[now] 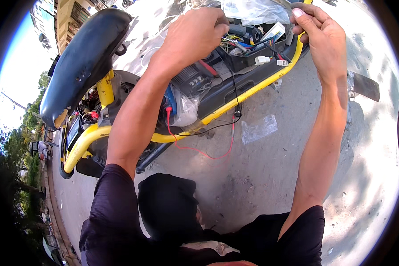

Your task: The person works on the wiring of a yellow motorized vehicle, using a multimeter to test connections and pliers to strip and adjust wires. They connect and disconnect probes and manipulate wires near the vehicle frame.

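Observation:
My left hand (195, 35) hangs over the footboard of a yellow-framed scooter (252, 91), its fingers curled and pressed together; what they hold, if anything, I cannot make out. Beneath its fingertips is an open black compartment (248, 62) packed with coloured wires (235, 46). Two white connectors (262, 60) lie along its near side. At the upper right, my right hand (321, 37) pinches a thin grey strip-like thing (283, 4), partly cut off by the picture's top edge. Below my left hand rest a dark finned box (191, 79) and a red-handled tool (207, 68).
The scooter's black seat (84, 62) rises at the left. A blue device (171, 99) beside a plastic bag (187, 110) trails a red test lead (199, 153) to the ground. A clear wrapper (259, 129) lies on the concrete; clear plastic sheeting (255, 11) lies beyond the compartment.

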